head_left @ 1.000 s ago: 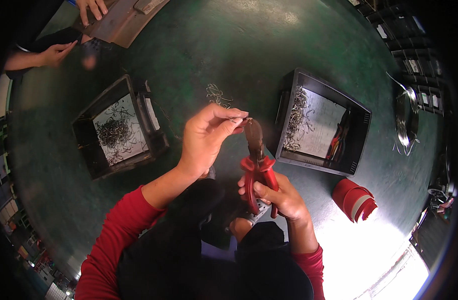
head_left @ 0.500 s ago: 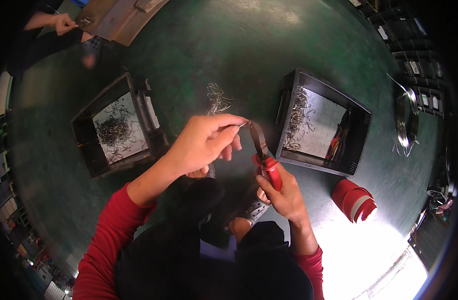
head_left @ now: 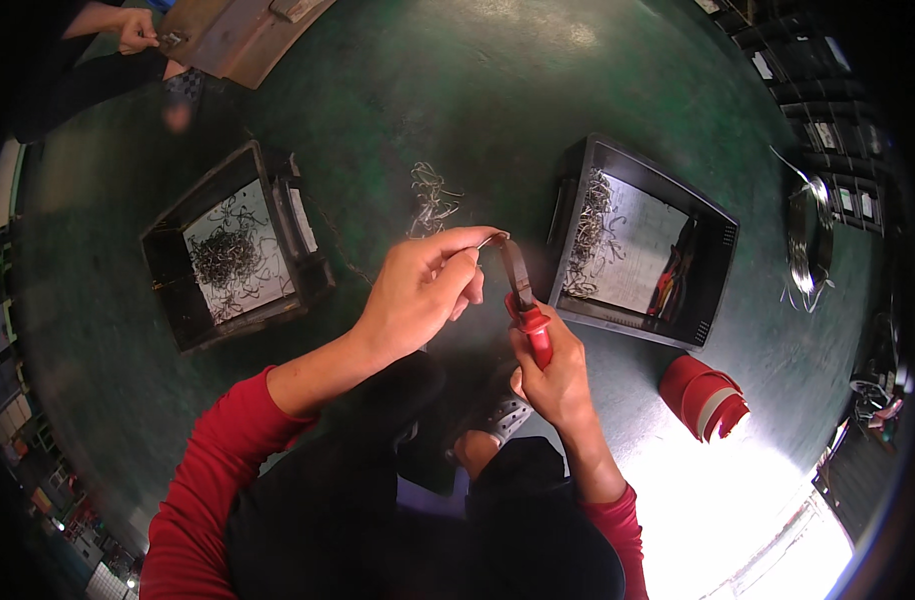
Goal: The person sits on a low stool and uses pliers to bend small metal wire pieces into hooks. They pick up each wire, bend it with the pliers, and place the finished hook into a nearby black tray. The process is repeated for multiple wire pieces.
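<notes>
Seen from above, a person's left hand (head_left: 418, 295) pinches a small bent wire piece (head_left: 490, 239) between thumb and fingertips. The right hand (head_left: 553, 375) grips red-handled pliers (head_left: 523, 295), their tip meeting the wire. Both are held above a green floor (head_left: 458, 100), between two black trays (head_left: 233, 250) of wire pieces, near a small loose wire pile (head_left: 430, 195)

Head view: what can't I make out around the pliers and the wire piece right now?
- Wire piece in the left hand: too small to tell its shape.
- Tips of the red-handled pliers: too small and dark to tell whether they grip the wire.
- Pliers' lower handles: covered by the right hand.
- Right tray: the red tools inside are shadowed by its wall.
</notes>
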### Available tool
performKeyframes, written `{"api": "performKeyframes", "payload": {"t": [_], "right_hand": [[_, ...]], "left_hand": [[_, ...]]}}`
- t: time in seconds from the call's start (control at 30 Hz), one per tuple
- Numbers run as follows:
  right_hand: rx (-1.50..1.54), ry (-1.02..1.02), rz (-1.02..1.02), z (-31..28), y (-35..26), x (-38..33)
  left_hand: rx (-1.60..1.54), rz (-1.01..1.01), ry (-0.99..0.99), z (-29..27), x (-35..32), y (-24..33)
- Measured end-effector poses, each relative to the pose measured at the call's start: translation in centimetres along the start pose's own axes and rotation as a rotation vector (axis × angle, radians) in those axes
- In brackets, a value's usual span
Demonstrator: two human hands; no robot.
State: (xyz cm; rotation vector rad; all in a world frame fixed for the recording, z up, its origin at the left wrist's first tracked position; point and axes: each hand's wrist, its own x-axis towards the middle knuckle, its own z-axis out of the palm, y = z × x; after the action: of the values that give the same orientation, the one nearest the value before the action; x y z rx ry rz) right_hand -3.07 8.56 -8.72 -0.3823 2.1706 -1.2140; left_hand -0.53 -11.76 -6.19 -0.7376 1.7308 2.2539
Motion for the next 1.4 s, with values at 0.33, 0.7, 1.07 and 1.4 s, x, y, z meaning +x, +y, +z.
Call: {"api": "performKeyframes", "payload": {"t": [0.33,0.7,1.07,1.4], "right_hand": [[-0.102,0.088,-0.115,0.5,0.3,0.5],[0.336,-0.262,0.215,-1.9,-1.0,-0.2],[0.168,-0.248,0.163,-1.5,-0.5,0.0],[0.147,-0.215,0.147,-1.0,-0.3,0.0]], "left_hand": [[0.194,0.166,0.016,-0.3,0.6,-1.7],[0.669,0.376,0.131,-2.5,2.3,-2.4],[0.398,0.117,0.027,-1.5,1.5,-1.1],[0.398,0.129,0.027,-1.1,1.3,-1.1]]}}
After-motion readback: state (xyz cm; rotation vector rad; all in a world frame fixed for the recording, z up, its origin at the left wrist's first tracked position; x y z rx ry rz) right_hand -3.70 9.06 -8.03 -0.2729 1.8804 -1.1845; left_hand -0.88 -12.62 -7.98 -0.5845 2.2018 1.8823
